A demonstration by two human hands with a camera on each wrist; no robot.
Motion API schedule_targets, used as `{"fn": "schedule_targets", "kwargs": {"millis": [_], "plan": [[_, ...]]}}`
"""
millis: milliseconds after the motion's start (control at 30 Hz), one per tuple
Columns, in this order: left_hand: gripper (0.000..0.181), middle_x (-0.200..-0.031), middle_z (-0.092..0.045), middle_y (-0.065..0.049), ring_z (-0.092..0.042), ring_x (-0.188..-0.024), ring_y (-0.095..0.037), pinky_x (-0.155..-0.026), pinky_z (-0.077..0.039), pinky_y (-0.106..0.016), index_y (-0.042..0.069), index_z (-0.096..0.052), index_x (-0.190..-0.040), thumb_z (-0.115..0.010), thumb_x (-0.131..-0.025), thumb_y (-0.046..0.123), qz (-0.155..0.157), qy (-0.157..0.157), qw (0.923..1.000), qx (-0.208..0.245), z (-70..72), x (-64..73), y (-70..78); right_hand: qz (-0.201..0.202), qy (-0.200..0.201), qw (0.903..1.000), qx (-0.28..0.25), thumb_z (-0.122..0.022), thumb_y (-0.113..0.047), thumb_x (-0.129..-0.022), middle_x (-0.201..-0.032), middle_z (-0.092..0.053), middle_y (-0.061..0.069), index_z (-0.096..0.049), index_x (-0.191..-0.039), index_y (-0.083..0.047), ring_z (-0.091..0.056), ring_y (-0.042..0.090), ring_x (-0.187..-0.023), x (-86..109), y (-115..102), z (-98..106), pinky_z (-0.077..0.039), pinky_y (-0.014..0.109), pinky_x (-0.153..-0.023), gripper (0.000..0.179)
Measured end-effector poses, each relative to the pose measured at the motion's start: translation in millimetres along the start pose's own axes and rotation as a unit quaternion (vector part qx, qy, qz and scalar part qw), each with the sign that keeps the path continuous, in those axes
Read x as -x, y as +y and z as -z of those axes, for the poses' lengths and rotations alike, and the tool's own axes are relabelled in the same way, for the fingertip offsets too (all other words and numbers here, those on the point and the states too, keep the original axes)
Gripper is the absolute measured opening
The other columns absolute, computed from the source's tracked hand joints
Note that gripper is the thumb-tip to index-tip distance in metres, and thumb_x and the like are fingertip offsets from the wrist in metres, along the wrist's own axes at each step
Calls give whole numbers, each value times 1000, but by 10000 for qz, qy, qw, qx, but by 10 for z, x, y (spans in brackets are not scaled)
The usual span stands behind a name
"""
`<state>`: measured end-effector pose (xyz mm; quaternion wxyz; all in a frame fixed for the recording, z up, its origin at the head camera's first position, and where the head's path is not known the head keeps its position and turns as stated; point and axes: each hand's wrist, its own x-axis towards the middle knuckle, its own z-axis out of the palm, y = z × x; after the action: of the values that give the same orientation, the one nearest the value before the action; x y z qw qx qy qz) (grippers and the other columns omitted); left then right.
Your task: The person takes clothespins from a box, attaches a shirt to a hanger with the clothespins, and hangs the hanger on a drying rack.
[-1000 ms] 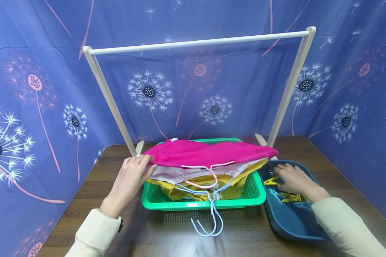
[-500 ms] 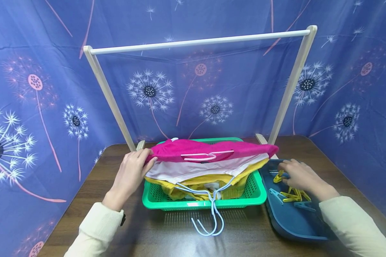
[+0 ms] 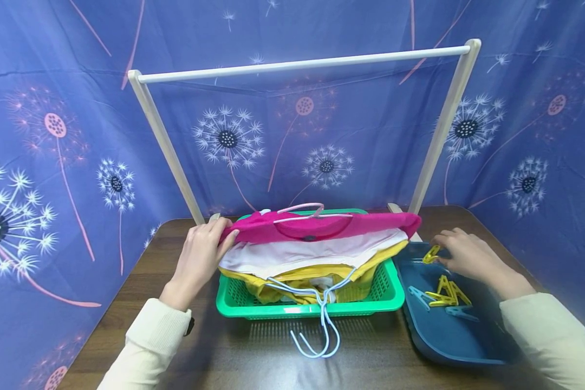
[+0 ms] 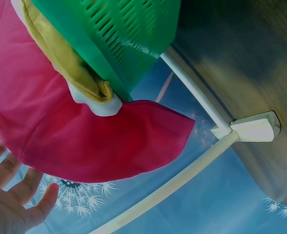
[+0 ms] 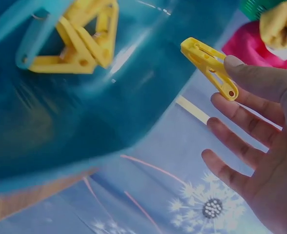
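Note:
My left hand [image 3: 200,257] pinches the left end of a bright pink shirt [image 3: 253,230], thumb in front and fingers behind it. A pale pink hanger [image 3: 317,215] is in this shirt, its hook tipped toward the back. Between thumb and index finger my right hand [image 3: 468,257] pinches a yellow clothespin [image 5: 209,66] above the far end of the dark blue tub [image 3: 448,341]; its other fingers are spread. Under the pink shirt lie a white garment [image 3: 312,252] and a yellow garment [image 3: 255,287] on the green basket [image 3: 234,311].
Light blue hangers [image 3: 323,317] hook over the basket's front edge. Several yellow clothespins [image 3: 443,298] and blue clothespins [image 3: 419,298] lie in the tub. Behind the basket stands a wooden rack with a white rail [image 3: 302,65], before a blue dandelion-patterned curtain [image 3: 370,124].
My right hand has lifted the yellow clothespin from the tub, moving up and right. The pink shirt has tilted back, and its hanger hook has swung from pointing forward to pointing up.

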<state>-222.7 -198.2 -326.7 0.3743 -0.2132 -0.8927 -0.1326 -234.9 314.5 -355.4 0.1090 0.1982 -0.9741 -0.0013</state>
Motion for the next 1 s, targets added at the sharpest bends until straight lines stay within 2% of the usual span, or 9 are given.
{"fn": "schedule_targets", "kwargs": {"millis": [200,400,633,767,1000], "plan": [[16,-78,-60,-2,-57,-61,-22,-66,-44,-44,9,-58,-89,-61,-87,25,-53,121,9998,126,-14,-45,-9,4,425,9991,-76,-76,-10,-67,-88,-65,11,-66,-92,-5,-55,35,-90,-26,17,216,-47,52,-71,28],[15,-77,-61,-3,-58,-64,-20,-66,-44,-43,9,-59,-87,-60,-88,24,-10,125,9997,206,-24,-78,-25,-99,814,9966,-46,-74,-10,-69,-92,-64,15,-65,-96,-2,-52,35,-92,-65,-47,441,-46,52,-71,29],[16,-77,-63,-4,-60,-65,-22,-65,-46,-42,9,-58,-88,-59,-89,25,114,11,9999,101,-21,-111,-18,-70,1587,9873,49,-75,-14,-71,-90,-63,14,-65,-94,-3,-51,31,-86,-124,-213,694,-46,48,-66,26],[17,-76,-65,-5,-61,-66,-22,-64,-46,-42,9,-58,-89,-58,-89,26,216,-76,9997,84,-18,-122,-14,-10,1868,9824,-19,-75,-13,-72,-92,-63,14,-64,-94,-4,-49,28,-86,-170,-332,829,-45,47,-67,26],[19,-76,-65,-6,-62,-67,-25,-63,-45,-44,9,-59,-91,-58,-89,28,483,-213,9986,54,-1,-128,2,317,2184,9752,-131,-73,-9,-72,-94,-64,13,-64,-97,-7,-50,27,-87,-284,-570,979,-46,46,-66,26]]}}
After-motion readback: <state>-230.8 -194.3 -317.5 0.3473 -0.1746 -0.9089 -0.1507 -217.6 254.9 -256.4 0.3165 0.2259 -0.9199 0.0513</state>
